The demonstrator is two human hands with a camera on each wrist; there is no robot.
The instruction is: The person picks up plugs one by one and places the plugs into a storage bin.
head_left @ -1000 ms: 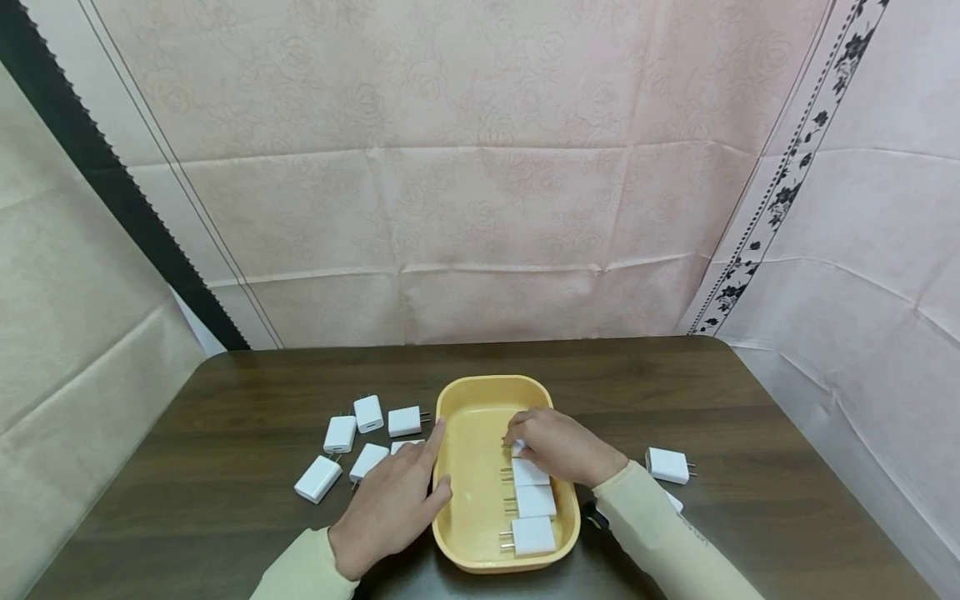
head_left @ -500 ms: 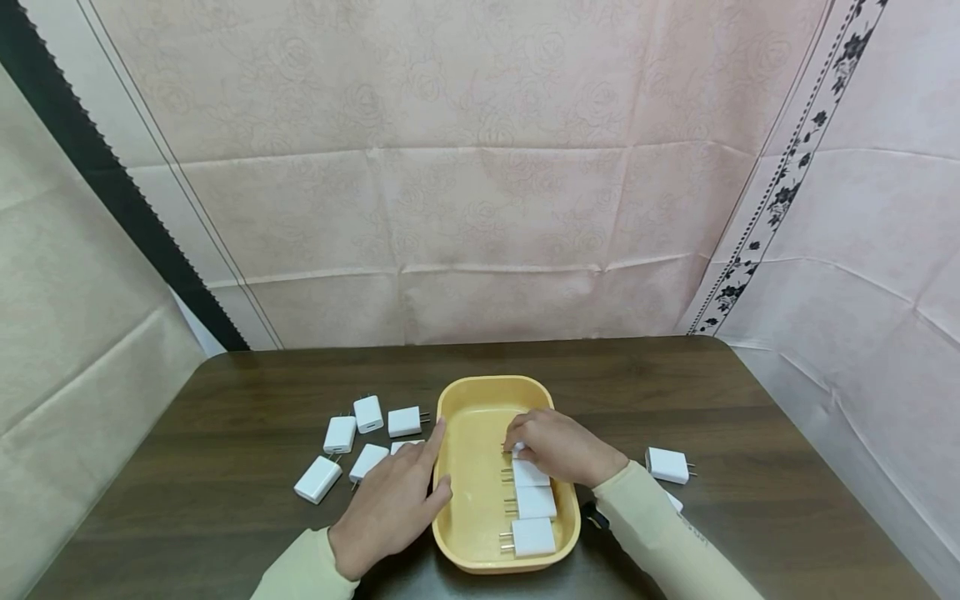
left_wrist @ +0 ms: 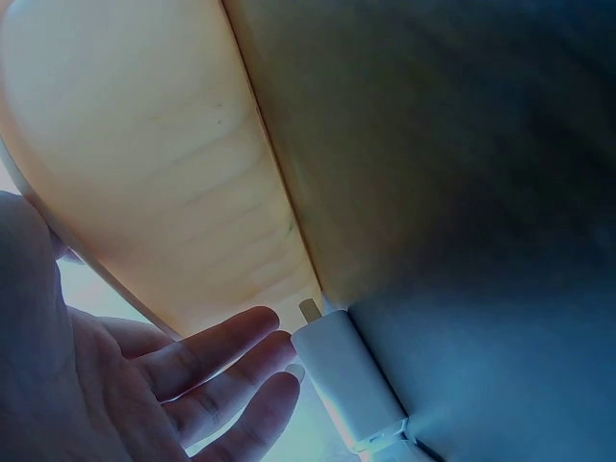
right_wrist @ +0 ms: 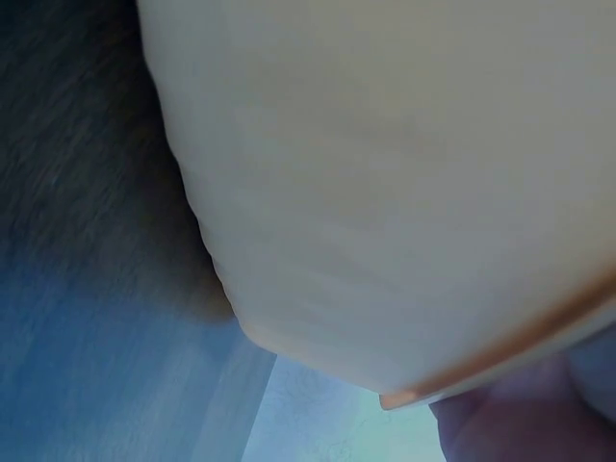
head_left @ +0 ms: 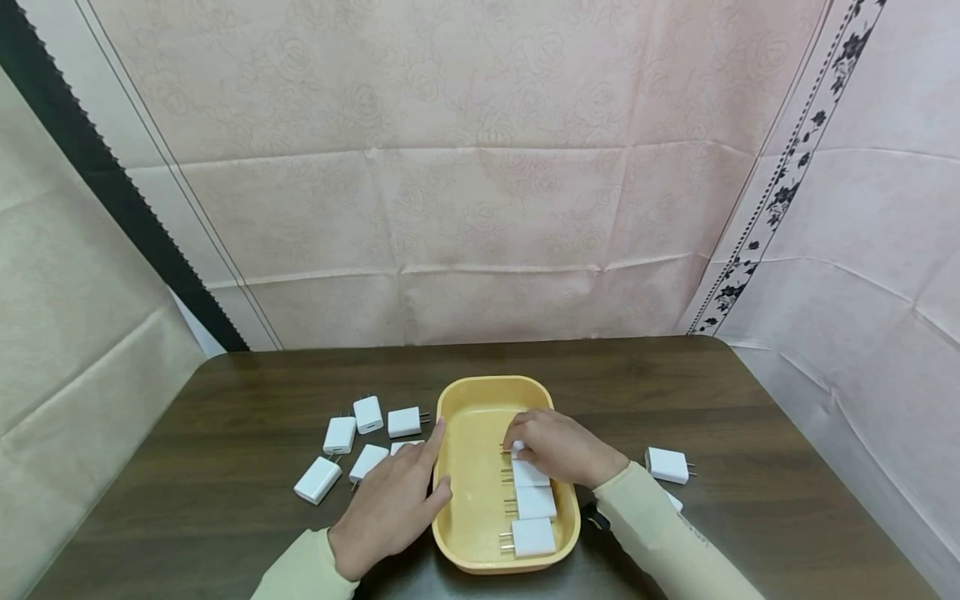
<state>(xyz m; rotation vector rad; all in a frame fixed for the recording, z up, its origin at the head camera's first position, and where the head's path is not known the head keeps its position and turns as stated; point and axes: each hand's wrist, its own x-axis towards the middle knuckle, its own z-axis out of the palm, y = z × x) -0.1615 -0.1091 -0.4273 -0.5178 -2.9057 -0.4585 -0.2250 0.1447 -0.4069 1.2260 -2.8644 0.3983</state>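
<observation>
A yellow plastic tray (head_left: pixel 468 563) stands on the table. Inside it, along the right side, white USB charger plugs (head_left: pixel 533 537) lie in a row with their prongs pointing left. My right hand (head_left: pixel 562 446) reaches over the right rim and pinches the farthest charger (head_left: pixel 517 447) of this row, mostly hidden under the fingers. My left hand (head_left: pixel 393 508) is at the tray's left rim, index finger stretched along it and thumb extended. In the left wrist view, its relaxed fingers (left_wrist: pixel 231 351) are beside a loose charger (left_wrist: pixel 348 380) standing near the tray's outer wall.
Several loose white chargers (head_left: pixel 318 479) lie on the dark wooden table (head_left: pixel 225 500) left of the tray. To the right lies another charger (head_left: pixel 667 465), with one more partly hidden by the right sleeve (head_left: pixel 667 533). Patterned cloth (head_left: pixel 495 208) hangs behind the table.
The farthest charger in the row has shifted very slightly under my right fingers. Both hands otherwise keep their places.
</observation>
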